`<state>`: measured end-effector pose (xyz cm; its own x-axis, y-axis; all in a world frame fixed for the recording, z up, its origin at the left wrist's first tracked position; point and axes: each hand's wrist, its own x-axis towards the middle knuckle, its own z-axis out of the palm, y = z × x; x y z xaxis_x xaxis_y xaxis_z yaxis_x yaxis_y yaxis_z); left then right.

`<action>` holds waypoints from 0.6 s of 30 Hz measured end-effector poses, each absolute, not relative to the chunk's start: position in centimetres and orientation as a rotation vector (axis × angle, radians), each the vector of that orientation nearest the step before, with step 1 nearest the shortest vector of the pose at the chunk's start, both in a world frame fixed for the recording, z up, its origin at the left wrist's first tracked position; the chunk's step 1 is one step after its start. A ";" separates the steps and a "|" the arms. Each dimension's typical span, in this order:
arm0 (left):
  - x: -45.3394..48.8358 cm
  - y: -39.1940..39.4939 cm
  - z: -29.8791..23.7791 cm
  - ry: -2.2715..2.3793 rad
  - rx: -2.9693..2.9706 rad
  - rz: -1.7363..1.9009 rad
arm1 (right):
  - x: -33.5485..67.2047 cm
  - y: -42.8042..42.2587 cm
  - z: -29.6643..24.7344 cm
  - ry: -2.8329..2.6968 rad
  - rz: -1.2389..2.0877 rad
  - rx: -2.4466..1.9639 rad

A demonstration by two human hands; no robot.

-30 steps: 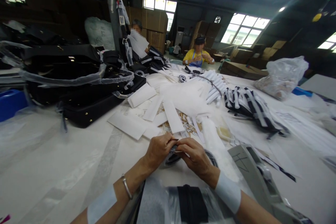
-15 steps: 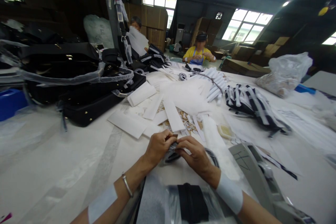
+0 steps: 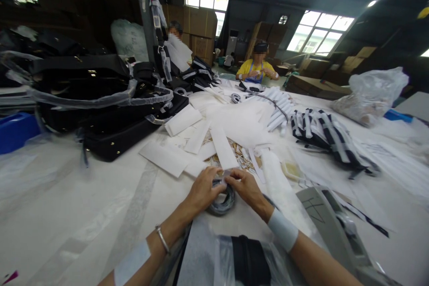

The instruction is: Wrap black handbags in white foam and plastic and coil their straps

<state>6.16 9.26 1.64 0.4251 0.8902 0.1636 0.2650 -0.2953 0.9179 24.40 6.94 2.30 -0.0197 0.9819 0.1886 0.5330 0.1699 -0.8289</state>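
My left hand (image 3: 203,190) and my right hand (image 3: 244,187) meet over a dark coiled strap (image 3: 224,199) that lies on the white table (image 3: 73,196). Both hands pinch the coil's top edge, fingers closed, and a small pale wrapping piece (image 3: 226,173) sits between the fingertips. A bracelet is on my left wrist and a white band on my right wrist. A black item in a clear plastic bag (image 3: 248,261) lies just below my hands.
White paper strips (image 3: 223,147) and small tan tags (image 3: 239,152) lie beyond my hands. Black bags in plastic (image 3: 100,94) pile up at the left. Wrapped black-and-white straps (image 3: 321,136) lie at the right, a tape dispenser (image 3: 331,223) at the near right. Two people sit across the table.
Both hands moved a little forward and down with the coiled strap, which now rests on the table and shows more fully between them.
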 end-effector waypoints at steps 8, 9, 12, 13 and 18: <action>5.9 7.5 5.1 0.886 1.535 0.865 | 23.8 3.2 6.6 -1.726 0.534 -1.267; 5.9 7.2 5.3 0.841 1.441 0.806 | 23.6 2.7 7.0 -1.678 0.620 -1.288; 6.0 6.1 5.6 0.703 1.223 0.672 | 23.3 1.7 7.9 -1.433 1.064 -1.293; 6.1 5.8 5.7 0.668 1.167 0.656 | 23.2 1.5 8.2 -1.347 1.207 -1.257; 6.3 4.7 6.3 0.605 1.072 0.676 | 23.1 1.3 9.0 -1.188 1.487 -1.103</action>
